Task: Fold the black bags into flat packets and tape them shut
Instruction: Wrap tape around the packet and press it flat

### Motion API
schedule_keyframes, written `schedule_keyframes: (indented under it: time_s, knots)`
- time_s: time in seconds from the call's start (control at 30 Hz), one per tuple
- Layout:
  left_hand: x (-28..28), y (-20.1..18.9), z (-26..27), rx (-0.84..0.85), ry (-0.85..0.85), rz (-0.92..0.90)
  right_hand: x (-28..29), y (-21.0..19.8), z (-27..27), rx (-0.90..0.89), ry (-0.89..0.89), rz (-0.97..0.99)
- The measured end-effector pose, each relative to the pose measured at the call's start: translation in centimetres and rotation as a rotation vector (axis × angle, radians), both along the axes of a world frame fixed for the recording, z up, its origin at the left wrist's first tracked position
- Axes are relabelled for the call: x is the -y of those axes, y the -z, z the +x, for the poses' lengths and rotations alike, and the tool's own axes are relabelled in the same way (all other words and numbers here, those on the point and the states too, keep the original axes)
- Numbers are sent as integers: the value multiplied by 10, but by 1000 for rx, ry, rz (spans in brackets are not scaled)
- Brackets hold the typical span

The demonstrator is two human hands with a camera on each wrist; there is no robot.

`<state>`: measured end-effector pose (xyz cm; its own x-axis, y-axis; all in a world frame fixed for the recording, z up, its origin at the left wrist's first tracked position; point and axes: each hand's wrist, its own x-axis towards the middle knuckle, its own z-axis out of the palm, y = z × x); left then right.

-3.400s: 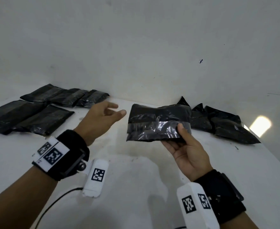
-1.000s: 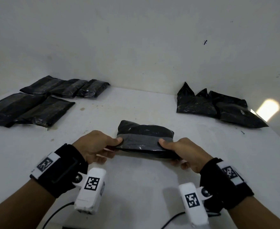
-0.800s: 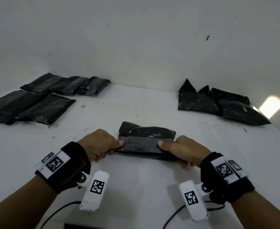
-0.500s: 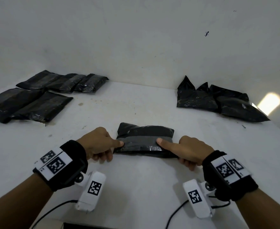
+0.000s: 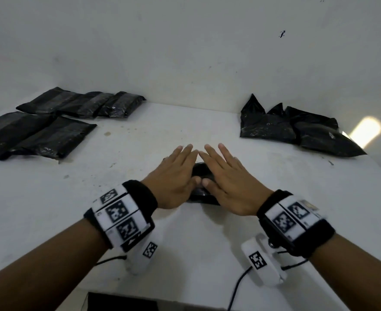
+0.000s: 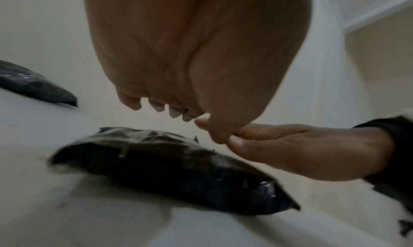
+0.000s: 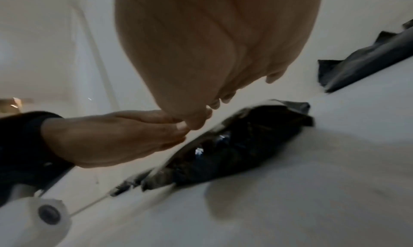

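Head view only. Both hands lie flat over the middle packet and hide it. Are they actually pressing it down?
Observer: Not with the fingers. The left wrist view shows a light gap between the fingertips of the left hand and the packet.
Operator: Right hand?
Observer: In the right wrist view, the fingers of the right hand also appear clear of the packet's top. I cannot tell about palm contact.
Operator: Tape on?
Observer: Looks so. A glossy tape strip runs across the top face.
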<state>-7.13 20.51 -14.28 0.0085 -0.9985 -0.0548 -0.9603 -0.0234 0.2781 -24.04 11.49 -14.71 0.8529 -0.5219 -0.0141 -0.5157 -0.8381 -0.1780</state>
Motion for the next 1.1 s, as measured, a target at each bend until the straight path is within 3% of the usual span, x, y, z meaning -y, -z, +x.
schedule_keyframes:
  time_s: [0.1,0.2,0.43,1.1]
  knots:
    - [10,7,6,4,-63,232,9,4,0,-131,67,139]
    - [12,9,9,-54,-58,305,13,7,-1,-133,71,264]
    - [11,12,12,-158,-43,335,18,13,1,-98,68,416]
    - [4,12,30,-241,36,341,34,6,-3,-206,-50,496]
